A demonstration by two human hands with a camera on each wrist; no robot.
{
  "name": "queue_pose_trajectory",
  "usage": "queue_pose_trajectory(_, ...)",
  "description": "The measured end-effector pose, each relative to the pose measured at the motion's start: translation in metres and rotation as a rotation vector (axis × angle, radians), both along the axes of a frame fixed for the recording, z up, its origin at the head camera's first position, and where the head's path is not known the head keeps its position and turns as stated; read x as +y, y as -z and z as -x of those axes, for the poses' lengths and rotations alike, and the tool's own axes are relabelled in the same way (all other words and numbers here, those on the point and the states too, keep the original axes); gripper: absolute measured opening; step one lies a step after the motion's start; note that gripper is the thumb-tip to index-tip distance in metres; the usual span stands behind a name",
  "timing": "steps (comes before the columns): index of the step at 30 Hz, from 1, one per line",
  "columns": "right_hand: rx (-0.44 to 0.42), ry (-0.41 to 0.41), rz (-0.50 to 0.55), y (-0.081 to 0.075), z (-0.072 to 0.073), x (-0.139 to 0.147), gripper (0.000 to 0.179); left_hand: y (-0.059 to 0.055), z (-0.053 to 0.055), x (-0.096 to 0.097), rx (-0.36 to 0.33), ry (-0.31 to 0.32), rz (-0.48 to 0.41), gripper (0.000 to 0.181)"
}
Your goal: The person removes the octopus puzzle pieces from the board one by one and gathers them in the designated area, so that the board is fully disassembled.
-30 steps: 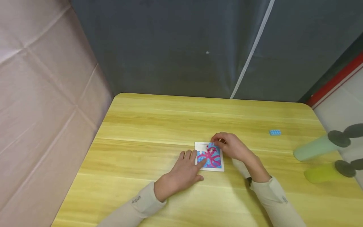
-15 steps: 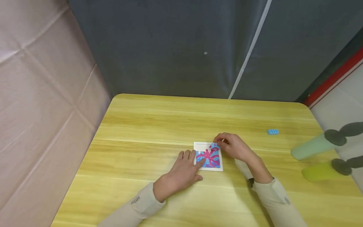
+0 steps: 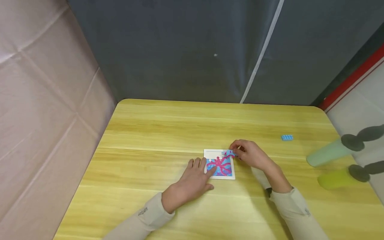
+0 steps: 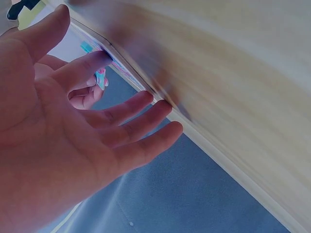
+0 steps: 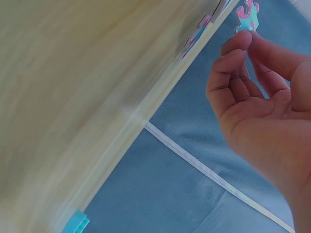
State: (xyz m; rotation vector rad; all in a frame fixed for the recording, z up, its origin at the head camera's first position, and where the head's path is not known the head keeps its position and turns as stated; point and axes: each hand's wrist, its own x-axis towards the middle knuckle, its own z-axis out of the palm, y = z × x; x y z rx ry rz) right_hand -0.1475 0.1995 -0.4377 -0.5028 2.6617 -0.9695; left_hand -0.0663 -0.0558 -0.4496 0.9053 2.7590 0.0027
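Observation:
A small white-framed jigsaw puzzle (image 3: 219,177) with a pink octopus on blue lies on the table, its upper left part bare white. My left hand (image 3: 192,181) lies flat at its left side, index finger reaching over the picture and the other fingertips at the frame's edge. At the upper right corner my right hand (image 3: 251,156) pinches a blue and pink jigsaw piece (image 5: 249,19) between thumb and index finger. In the right wrist view this piece is raised off the table, and another jigsaw piece (image 5: 196,35) lies on the tabletop near the frame.
A light blue toy brick (image 3: 287,137) sits on the wooden table (image 3: 150,133) to the right. Pale green (image 3: 325,153) and yellow-green (image 3: 334,180) cylinders with dark round ends stand at the right edge. Dark curtain hangs behind the table, and a pinkish cloth covers the left.
My right hand has shifted slightly right, and the jigsaw piece it pinches has come away from the upper right corner and tilted. My left hand stays in place.

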Motion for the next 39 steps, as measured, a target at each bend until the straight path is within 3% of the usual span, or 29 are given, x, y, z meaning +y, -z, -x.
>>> queue_pose_trajectory(14, 0.029, -0.016, -0.009, 0.001, -0.002, 0.009, 0.014, 0.002, -0.001, -0.002, 0.014, 0.005, -0.016, 0.065)
queue_pose_trajectory(39, 0.058, 0.031, -0.037, 0.003, -0.001, 0.027, 0.015, -0.002, 0.000, -0.002, -0.004, -0.011, 0.023, 0.065)
